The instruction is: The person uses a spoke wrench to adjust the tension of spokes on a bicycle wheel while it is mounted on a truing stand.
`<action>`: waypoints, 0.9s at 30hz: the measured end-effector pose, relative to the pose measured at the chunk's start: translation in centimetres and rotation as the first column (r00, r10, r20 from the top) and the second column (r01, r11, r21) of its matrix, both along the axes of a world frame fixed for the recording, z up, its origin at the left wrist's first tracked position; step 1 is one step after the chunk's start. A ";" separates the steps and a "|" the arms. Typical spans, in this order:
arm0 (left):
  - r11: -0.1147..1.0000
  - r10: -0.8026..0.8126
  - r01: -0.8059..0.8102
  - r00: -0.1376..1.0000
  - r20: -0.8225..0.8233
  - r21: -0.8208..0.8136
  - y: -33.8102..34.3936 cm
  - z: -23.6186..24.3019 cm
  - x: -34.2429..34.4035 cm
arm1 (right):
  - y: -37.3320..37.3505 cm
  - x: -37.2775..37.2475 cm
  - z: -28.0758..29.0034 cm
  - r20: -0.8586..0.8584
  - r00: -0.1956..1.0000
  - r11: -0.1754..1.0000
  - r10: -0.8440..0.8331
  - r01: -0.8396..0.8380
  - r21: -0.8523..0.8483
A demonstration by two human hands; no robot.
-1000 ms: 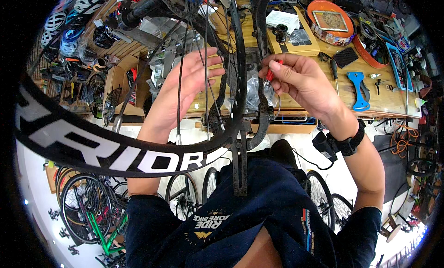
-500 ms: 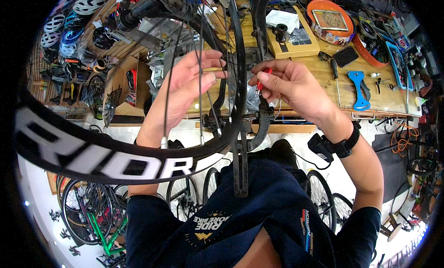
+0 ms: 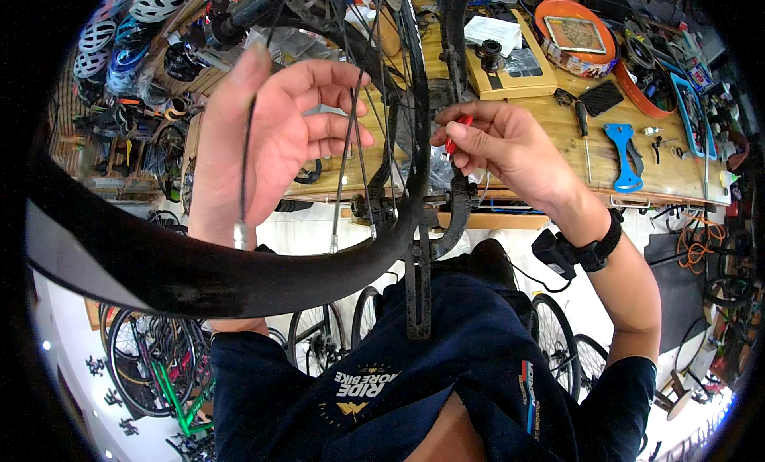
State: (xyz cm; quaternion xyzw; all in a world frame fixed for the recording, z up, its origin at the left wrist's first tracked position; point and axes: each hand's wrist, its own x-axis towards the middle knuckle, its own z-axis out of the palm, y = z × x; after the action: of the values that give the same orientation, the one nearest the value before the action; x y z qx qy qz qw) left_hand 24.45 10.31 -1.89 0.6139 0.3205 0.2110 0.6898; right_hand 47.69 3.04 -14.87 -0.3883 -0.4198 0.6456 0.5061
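A black bicycle wheel [image 3: 263, 283] stands upright in a dark metal truing stand [image 3: 419, 307], its rim curving across the left and middle of the view. My left hand [image 3: 279, 127] is among the spokes, palm showing and fingers apart, with nothing in it. Some spokes cross in front of that hand; whether it touches them I cannot tell. Beyond the rim's right side, close to the stand's right arm [image 3: 454, 56], my right hand [image 3: 510, 147] pinches a small red spoke wrench [image 3: 450, 146] between thumb and fingers.
On the wooden bench [image 3: 510, 175] lie a yellow box [image 3: 526, 80], an orange round tray [image 3: 562, 24], a screwdriver [image 3: 586, 143] and a blue tool [image 3: 621, 155]. Helmets [image 3: 155, 4] hang at the far left. Several bicycles [image 3: 159, 366] stand on the floor behind.
The wheel has turned, so the white lettering on its rim has gone and a grey patch shows. My left hand has moved left and upward, spreading its fingers. My right hand stays nearly still.
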 end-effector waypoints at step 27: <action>0.993 0.023 -0.019 0.999 -0.031 0.121 -0.2 -2.7 -0.2 | 0.9 -2.5 0.6 -0.036 0.925 0.926 0.377 -0.377 0.025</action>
State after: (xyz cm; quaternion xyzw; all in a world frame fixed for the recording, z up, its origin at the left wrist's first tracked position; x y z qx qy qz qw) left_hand 24.29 10.07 -4.62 0.6543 0.3246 0.2273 0.6441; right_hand 45.21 3.98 -14.25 -0.2830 -0.4820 0.7348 0.3842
